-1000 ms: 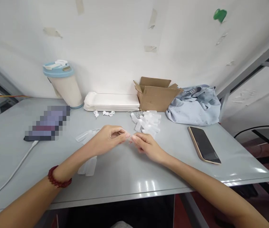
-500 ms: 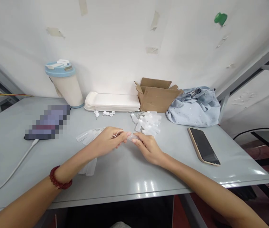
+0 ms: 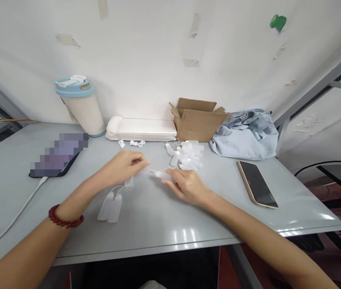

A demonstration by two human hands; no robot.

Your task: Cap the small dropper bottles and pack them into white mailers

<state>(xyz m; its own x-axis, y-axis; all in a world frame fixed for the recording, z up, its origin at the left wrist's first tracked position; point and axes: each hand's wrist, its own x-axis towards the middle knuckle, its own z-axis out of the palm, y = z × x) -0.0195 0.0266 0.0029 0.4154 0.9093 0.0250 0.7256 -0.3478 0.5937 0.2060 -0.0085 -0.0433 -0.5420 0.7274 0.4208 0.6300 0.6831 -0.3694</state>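
My right hand is closed around a small translucent plastic bottle, whose thin pointed tip faces left. Most of the bottle's body is hidden in the fingers. Just left of that tip is my left hand, thumb and fingers pinched together; what they hold, if anything, is too small to make out. Partly under the left hand lies another translucent bottle. Two more bottles with thin looped tubes lie nearer the front. Beyond the right hand is a pile of similar bottles.
Small white plastic pieces lie before a stack of white envelopes. An open cardboard box and light-blue cloth stand behind. A tumbler and charging phone are left; another phone lies right.
My hands were together on the bottle; my left hand has drawn away to the left. The bottle's thin tip now shows, while my right hand keeps its hold almost in place.
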